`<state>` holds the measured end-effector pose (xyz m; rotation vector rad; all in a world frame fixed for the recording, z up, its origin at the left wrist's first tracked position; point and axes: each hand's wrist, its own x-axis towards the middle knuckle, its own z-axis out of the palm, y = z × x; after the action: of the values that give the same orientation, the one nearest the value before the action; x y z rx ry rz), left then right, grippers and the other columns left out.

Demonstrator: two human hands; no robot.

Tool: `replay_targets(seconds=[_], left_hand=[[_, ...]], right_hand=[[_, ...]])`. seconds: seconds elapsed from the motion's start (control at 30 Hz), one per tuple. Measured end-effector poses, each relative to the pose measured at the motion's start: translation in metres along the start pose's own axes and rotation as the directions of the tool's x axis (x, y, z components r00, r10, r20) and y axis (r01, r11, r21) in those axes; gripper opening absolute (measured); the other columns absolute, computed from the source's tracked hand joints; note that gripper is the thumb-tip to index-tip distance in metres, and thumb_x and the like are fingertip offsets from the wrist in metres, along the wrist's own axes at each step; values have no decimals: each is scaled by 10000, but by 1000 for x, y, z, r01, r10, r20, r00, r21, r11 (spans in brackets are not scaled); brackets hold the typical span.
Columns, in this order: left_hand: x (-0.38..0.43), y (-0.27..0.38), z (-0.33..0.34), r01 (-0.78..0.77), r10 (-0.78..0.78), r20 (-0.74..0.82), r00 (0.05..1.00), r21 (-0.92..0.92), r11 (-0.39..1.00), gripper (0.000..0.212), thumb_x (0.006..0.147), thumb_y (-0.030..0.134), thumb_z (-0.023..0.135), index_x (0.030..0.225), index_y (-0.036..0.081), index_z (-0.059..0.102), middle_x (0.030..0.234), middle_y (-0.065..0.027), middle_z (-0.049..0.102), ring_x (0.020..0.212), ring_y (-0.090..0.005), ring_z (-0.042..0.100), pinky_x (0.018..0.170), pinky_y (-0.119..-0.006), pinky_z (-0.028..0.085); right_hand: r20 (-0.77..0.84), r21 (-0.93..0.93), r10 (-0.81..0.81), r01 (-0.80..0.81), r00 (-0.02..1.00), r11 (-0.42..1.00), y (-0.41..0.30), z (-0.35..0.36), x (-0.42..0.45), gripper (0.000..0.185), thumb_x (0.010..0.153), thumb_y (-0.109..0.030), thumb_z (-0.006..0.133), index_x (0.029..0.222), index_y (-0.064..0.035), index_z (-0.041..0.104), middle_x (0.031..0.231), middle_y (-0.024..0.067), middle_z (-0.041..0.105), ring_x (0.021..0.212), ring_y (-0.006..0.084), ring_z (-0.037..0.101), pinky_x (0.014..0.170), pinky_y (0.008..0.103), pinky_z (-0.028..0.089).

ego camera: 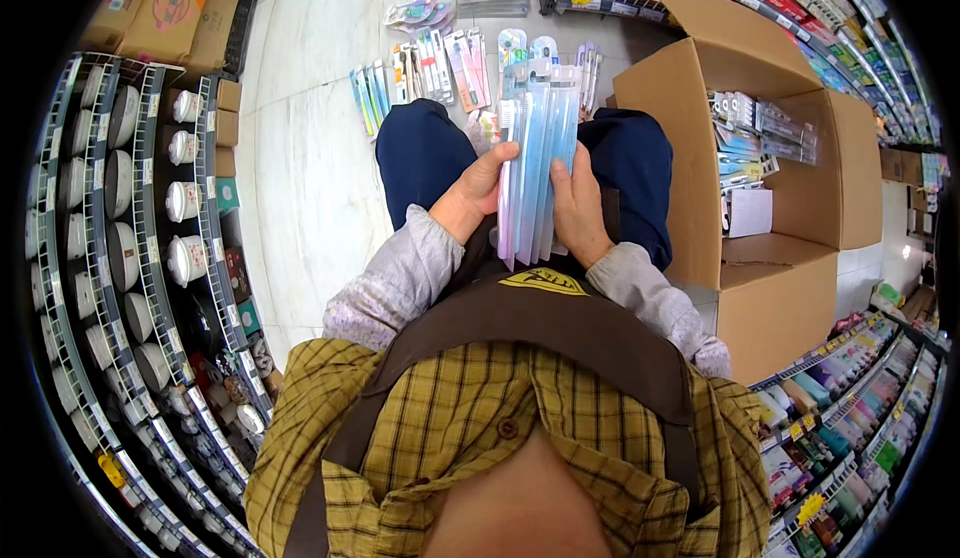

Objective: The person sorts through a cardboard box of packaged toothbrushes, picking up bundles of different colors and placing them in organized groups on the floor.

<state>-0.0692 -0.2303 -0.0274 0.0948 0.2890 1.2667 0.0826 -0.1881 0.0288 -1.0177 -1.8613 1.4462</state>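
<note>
Between my two hands is a stack of packaged toothbrushes (536, 168) in clear, bluish plastic, held upright above my lap. My left hand (484, 187) grips the stack's left side, thumb at its edge. Against its right side lies my right hand (579, 209), thumb on the front pack. Beyond my knees, more packaged toothbrushes (469, 69) lie in groups on the floor, with clear packs (493, 1) and round-topped blister packs (416, 12) farther off.
At my right stands an open cardboard box (776, 269) with toothbrush packs inside. Shelves of bowls and lidded pots (184, 198) line the left. Shelves of bottles and packs (832, 385) stand at the right. Cartons (161, 14) are stacked at the far left.
</note>
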Motion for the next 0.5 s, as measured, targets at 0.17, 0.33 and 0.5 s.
replay_targets(seconds=[0.17,0.33,0.5], left_hand=[[-4,-2,2,-22,23,-26,999,25,999,605,740,282,703,1216,-9,468,1094,-145,594,961,-237,610,868,-370,501],[-7,-4,11,-22,37,-75,996,186,982,651,724,306,718,1230,-14,460,1124,-148,578,981,-232,601,876,-359,495],[-14,-1,23,-94,102,-10,995,304,948,672,703,280,724,1238,-4,435,1117,-139,563,998,-232,586,872,-382,494]], right_hand=[[23,-191,-63,66,998,979,2,-3,0,491,906,-168,411,1334,36,284,1237,271,450,1140,398,456,943,405,372],[41,-165,-83,89,996,982,10,-2,-9,506,897,-151,415,1342,38,265,1274,270,410,1169,389,427,969,405,345],[79,-53,-147,152,986,987,1,-7,-18,459,909,-184,390,1303,43,331,1238,255,433,1157,372,429,979,381,331]])
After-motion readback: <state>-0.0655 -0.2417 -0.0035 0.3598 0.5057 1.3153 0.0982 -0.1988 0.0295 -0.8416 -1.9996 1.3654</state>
